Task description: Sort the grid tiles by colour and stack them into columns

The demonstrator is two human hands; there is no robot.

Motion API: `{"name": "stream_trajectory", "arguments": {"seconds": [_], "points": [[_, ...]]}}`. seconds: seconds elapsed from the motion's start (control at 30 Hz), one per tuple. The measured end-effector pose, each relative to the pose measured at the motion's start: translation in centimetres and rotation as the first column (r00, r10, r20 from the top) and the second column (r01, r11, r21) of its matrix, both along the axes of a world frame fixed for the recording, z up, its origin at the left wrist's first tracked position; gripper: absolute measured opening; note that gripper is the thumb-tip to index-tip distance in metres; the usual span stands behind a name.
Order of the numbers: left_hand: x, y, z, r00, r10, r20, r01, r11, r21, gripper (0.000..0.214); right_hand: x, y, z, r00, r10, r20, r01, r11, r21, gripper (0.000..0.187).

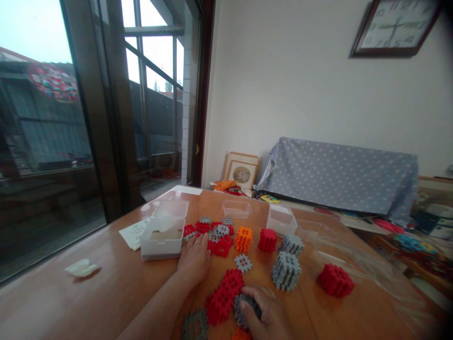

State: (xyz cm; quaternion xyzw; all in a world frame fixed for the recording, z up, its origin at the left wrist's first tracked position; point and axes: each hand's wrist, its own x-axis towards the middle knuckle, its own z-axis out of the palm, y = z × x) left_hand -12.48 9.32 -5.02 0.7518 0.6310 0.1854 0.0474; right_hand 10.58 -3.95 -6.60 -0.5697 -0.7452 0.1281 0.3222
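Note:
My left hand (194,257) lies flat on the table beside the white plastic box, fingers stretched out at the edge of a loose pile of red and grey waffle blocks (222,245). My right hand (267,311) grips a dark grey stack of waffle blocks (241,310) near the table's front. Touching or close to that stack are red stacked waffle blocks (224,295). A single light grey waffle block (242,263) lies between the hands. An orange stack (244,239) stands just behind it. At the bottom, a grey waffle block (196,325) lies partly cut off.
To the right stand a red stack (268,240), two grey stacks (286,270) and another red stack (335,280). Clear plastic containers (281,219) sit farther back. The open white box (161,243), paper sheets (132,234) and a crumpled tissue (82,268) are at left.

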Motion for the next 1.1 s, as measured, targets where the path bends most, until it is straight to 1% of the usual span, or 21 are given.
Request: {"name": "stream_trajectory", "arguments": {"seconds": [0.1, 0.17, 0.2, 0.27, 0.33, 0.37, 0.4, 0.5, 0.53, 0.57, 0.6, 0.67, 0.7, 0.73, 0.83, 0.9, 0.97, 1.03, 1.1], "points": [[0.0, 0.0, 0.3, 1.000, -0.009, 0.010, 0.009, 1.000, -0.011, 0.053, 0.0, -0.1, 0.0, 1.000, 0.001, 0.004, -0.001, 1.000, 0.001, 0.026], [0.0, 0.0, 0.7, 0.999, -0.009, 0.040, 0.009, 1.000, 0.006, 0.054, -0.1, -0.1, 0.0, 1.000, 0.001, -0.001, -0.001, 1.000, 0.002, 0.026], [-0.1, 0.0, 0.8, 0.997, -0.013, 0.076, 0.011, 1.000, 0.021, 0.054, -0.1, -0.1, 0.1, 1.000, -0.002, -0.006, 0.002, 1.000, 0.003, 0.027], [-0.1, 0.1, 1.0, 0.967, -0.036, 0.254, 0.027, 0.999, 0.038, 0.051, -0.2, -0.2, 0.2, 1.000, -0.006, -0.016, 0.006, 1.000, -0.004, 0.028], [-0.1, 0.3, 1.0, 0.884, -0.065, 0.462, 0.055, 0.998, 0.034, 0.045, -0.2, -0.3, 0.3, 1.000, -0.001, -0.026, 0.000, 1.000, -0.018, 0.028], [-0.1, 0.4, 1.1, 0.838, -0.069, 0.541, 0.066, 0.997, 0.025, 0.042, -0.2, -0.3, 0.4, 1.000, 0.001, -0.031, -0.001, 1.000, -0.018, 0.028], [0.0, 0.5, 1.1, 0.802, -0.065, 0.594, 0.071, 0.997, 0.013, 0.039, -0.3, -0.3, 0.5, 0.999, -0.001, -0.037, 0.000, 1.000, -0.006, 0.028], [0.4, 0.4, 1.4, 0.752, -0.037, 0.659, 0.076, 0.997, -0.031, 0.035, -0.3, -0.3, 0.5, 0.998, -0.022, -0.060, 0.027, 0.996, 0.080, 0.027], [0.6, 0.2, 1.6, 0.716, -0.033, 0.698, 0.093, 0.994, -0.049, 0.034, -0.3, -0.3, 0.4, 0.996, -0.038, -0.077, 0.046, 0.993, 0.108, 0.027], [0.8, -0.1, 1.9, 0.660, -0.031, 0.751, 0.121, 0.990, -0.066, 0.034, -0.4, -0.2, 0.4, 0.994, -0.055, -0.100, 0.067, 0.990, 0.126, 0.027], [1.0, -0.5, 2.3, 0.586, -0.028, 0.810, 0.162, 0.983, -0.084, 0.033, -0.5, -0.2, 0.4, 0.989, -0.071, -0.129, 0.089, 0.987, 0.134, 0.028], [1.6, -1.7, 3.2, 0.416, -0.003, 0.909, 0.263, 0.958, -0.117, 0.033, -0.7, -0.1, 0.4, 0.974, -0.099, -0.203, 0.126, 0.984, 0.124, 0.031], [1.9, -2.4, 3.6, 0.348, 0.016, 0.937, 0.315, 0.940, -0.133, 0.034, -0.8, -0.2, 0.5, 0.965, -0.105, -0.241, 0.136, 0.984, 0.116, 0.033], [2.3, -3.1, 4.1, 0.309, 0.032, 0.951, 0.366, 0.918, -0.150, 0.034, -0.9, -0.2, 0.7, 0.956, -0.106, -0.274, 0.141, 0.984, 0.111, 0.036], [3.5, -5.1, 5.2, 0.246, 0.062, 0.967, 0.495, 0.850, -0.180, 0.033, -1.0, -0.4, 1.4, 0.944, -0.123, -0.305, 0.172, 0.975, 0.140, 0.047], [4.1, -5.9, 5.4, 0.209, 0.081, 0.975, 0.552, 0.813, -0.186, 0.032, -0.8, -0.6, 2.0, 0.949, -0.137, -0.283, 0.187, 0.970, 0.158, 0.055], [4.5, -6.4, 5.2, 0.184, 0.093, 0.978, 0.591, 0.785, -0.186, 0.031, -0.4, -0.7, 2.4, 0.955, -0.125, -0.270, 0.168, 0.976, 0.141, 0.058], [4.7, -6.5, 4.9, 0.185, 0.088, 0.979, 0.611, 0.770, -0.185, 0.031, -0.1, -0.8, 2.7, 0.960, -0.091, -0.266, 0.124, 0.986, 0.113, 0.055], [4.7, -6.5, 4.7, 0.201, 0.080, 0.976, 0.616, 0.765, -0.189, 0.031, 0.1, -0.8, 2.9, 0.964, -0.067, -0.259, 0.093, 0.991, 0.092, 0.053]]}}
